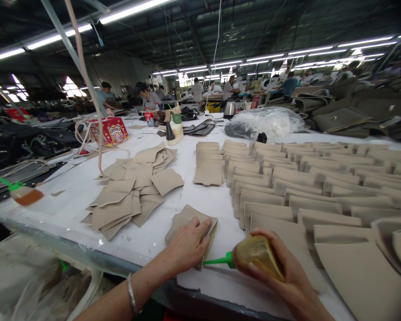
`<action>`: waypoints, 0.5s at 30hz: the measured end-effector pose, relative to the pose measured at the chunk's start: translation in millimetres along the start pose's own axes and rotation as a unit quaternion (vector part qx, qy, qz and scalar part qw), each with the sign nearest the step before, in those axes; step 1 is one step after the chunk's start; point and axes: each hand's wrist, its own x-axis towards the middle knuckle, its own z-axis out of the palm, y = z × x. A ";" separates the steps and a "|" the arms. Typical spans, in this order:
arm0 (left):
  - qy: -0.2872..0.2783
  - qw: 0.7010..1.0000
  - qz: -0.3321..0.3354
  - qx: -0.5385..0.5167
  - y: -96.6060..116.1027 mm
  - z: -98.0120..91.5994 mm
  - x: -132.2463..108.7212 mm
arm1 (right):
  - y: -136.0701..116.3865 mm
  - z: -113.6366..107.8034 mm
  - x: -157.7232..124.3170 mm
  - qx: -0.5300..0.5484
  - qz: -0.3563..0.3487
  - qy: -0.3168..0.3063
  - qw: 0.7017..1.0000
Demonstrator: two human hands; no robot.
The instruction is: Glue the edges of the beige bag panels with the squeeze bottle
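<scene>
My left hand (191, 243) presses bent fingers onto a beige leather-like piece (183, 218) and holds it against the table near the front edge. Along that piece's right side runs a glossy yellowish strip, partly covered by my fingers. Wrapped in my right hand (284, 272) is a squeeze bottle (257, 254) of amber liquid, tilted on its side. Its green nozzle (218, 260) points left, with the tip at the piece's lower right edge. Loose beige pieces (120, 207) lie in a pile to the left. Rows of folded, overlapping beige pieces (267, 209) spread out to the right.
A second green-tipped bottle (26, 195) lies at the far left. A hose (100, 111) hangs down near the pile. Further back are a red patterned box (109, 131), a white container (175, 133), a clear plastic bag (267, 122) and a kettle (229, 108). Several people work beyond.
</scene>
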 end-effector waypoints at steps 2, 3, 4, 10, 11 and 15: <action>0.000 1.000 0.001 -0.005 0.0 0.0 0.4 | 0.6 2.0 -1.4 0.022 0.013 -0.017 1.000; 0.001 1.000 0.002 -0.007 -0.2 0.2 0.6 | 0.6 2.5 -1.3 0.024 0.014 -0.019 0.999; 0.001 1.000 0.002 -0.009 -0.6 0.3 0.9 | 0.5 2.6 -0.6 0.019 0.013 -0.015 1.000; -0.002 1.000 -0.003 -0.021 -1.9 0.1 2.0 | 7.2 -4.6 16.3 -0.076 -0.058 0.034 0.995; -0.002 1.000 -0.002 -0.023 -1.9 0.1 2.0 | 9.1 -6.1 19.7 -0.092 -0.079 0.041 0.992; -0.001 1.000 0.006 -0.027 -2.5 0.1 2.1 | 13.4 -9.6 25.2 -0.118 -0.106 0.052 0.986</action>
